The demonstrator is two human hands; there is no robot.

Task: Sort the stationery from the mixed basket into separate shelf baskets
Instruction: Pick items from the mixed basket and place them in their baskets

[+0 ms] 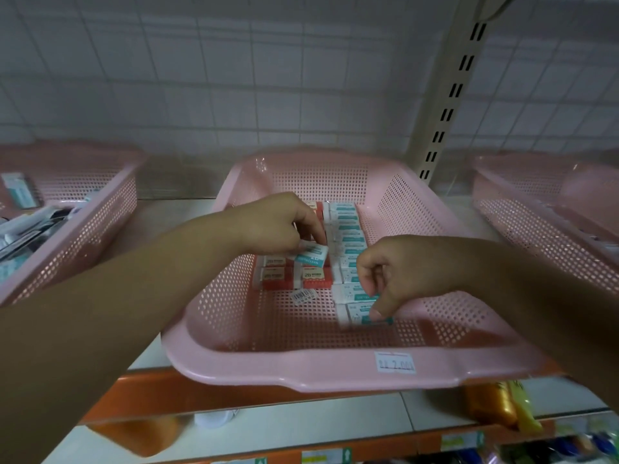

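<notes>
A pink perforated basket (395,202) sits on the shelf in front of me. Inside it lie a row of teal-and-white erasers (348,229) and, to their left, red-and-cream erasers (313,274). My left hand (278,226) pinches one teal-and-white eraser (311,255) above the red ones. My right hand (398,269) pinches the nearest teal eraser (356,314) at the front end of the teal row, thumb pressing on it.
A pink basket (110,209) with mixed packaged stationery stands at the left, another pink basket (536,209) at the right. A loose barcode sticker (304,295) lies on the middle basket's floor. A price label (395,362) is on its front rim. Lower shelves hold goods.
</notes>
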